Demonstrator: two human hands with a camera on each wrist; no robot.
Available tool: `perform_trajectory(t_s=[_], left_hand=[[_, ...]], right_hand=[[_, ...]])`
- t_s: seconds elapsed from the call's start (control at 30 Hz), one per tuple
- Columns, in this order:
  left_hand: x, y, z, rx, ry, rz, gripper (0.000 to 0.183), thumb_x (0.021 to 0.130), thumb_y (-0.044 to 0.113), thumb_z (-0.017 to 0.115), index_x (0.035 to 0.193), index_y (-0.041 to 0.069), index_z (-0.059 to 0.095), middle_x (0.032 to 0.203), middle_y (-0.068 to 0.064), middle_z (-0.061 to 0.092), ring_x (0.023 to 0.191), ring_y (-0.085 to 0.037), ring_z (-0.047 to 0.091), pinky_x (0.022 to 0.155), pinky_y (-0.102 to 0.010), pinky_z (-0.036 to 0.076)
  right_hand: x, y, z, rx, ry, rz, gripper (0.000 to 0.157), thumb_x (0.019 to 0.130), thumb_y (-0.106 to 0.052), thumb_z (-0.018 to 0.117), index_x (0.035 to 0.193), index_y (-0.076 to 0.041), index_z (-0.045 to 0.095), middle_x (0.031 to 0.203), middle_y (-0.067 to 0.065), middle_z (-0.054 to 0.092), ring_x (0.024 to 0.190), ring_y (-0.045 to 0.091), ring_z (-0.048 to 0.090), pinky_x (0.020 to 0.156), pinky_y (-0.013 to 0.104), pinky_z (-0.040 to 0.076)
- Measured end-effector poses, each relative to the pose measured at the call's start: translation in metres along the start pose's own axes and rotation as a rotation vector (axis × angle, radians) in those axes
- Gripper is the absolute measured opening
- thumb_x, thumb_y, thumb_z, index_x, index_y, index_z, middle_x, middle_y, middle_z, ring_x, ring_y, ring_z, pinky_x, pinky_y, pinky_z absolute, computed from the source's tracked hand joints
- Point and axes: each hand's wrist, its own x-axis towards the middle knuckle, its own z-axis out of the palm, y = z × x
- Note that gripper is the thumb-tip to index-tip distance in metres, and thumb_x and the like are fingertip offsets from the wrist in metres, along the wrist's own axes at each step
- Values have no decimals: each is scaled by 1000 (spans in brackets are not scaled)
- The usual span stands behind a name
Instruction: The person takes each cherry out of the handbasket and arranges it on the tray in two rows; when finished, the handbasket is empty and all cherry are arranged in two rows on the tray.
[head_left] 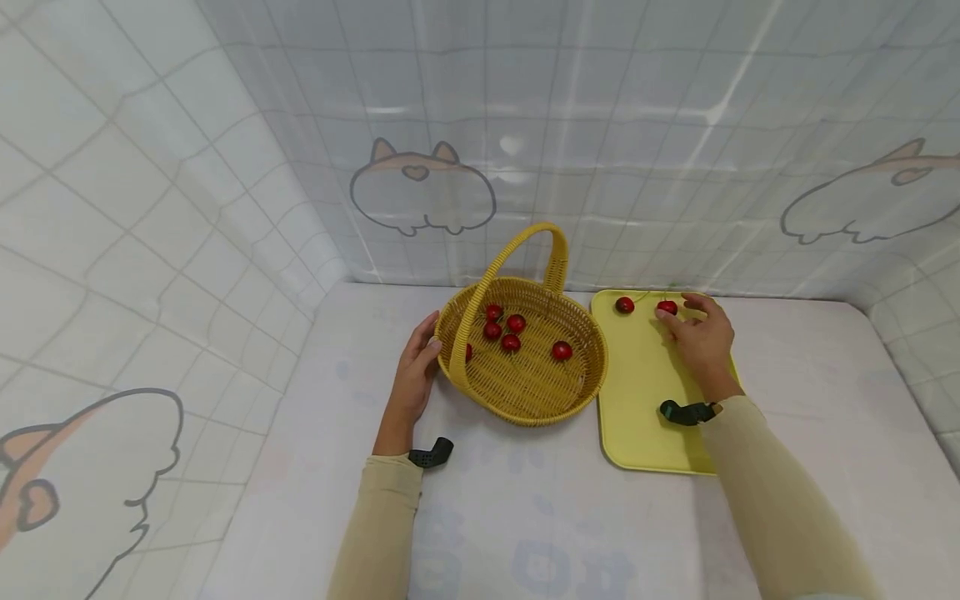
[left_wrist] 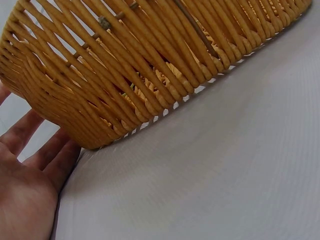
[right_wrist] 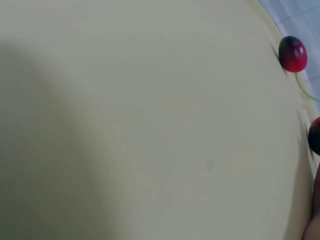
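A yellow woven basket (head_left: 528, 412) with a tall arched handle holds several dark red cherries (head_left: 511, 342). My left hand (head_left: 414, 367) rests on the basket's left side; in the left wrist view its extended fingers (left_wrist: 22, 131) lie against the wicker wall (left_wrist: 95, 110). Over the far end of a yellow tray (head_left: 633, 417), my right hand (head_left: 703, 337) has thumb and forefinger spread at a stemmed cherry (head_left: 667, 308). The thumb tip is at that cherry, while the forefinger stands apart from it. Another cherry (head_left: 625, 305) lies to its left on the tray, also seen in the right wrist view.
The tray stands directly right of the basket on a white-covered table (head_left: 517, 500). Behind them rises a tiled-pattern backdrop (head_left: 600, 167) with cartoon animals, and a similar wall (head_left: 187, 275) borders the left side. The basket's handle (head_left: 487, 287) arches above its opening.
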Motion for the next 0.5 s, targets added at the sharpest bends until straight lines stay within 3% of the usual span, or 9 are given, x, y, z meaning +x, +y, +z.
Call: perform_trajectory(t_s=[0.2, 0.5], left_hand=[[0, 0, 0, 3, -3, -5, 50, 107, 20, 50, 156, 23, 42, 159, -3, 41, 147, -18, 39, 114, -28, 37], [0, 2, 0, -6, -7, -17, 51, 107, 22, 51, 156, 23, 42, 158, -2, 41, 147, -18, 38, 115, -29, 37]], right_hand=[[-3, -5, -3, 40, 20, -24, 72, 86, -45, 80, 144, -13, 52, 129, 1, 52, 59, -1, 58, 58, 16, 47], [-16, -39, -2, 116, 35, -217, 58, 88, -24, 82, 136, -5, 57, 115, -3, 57, 63, 0, 57, 57, 14, 51]])
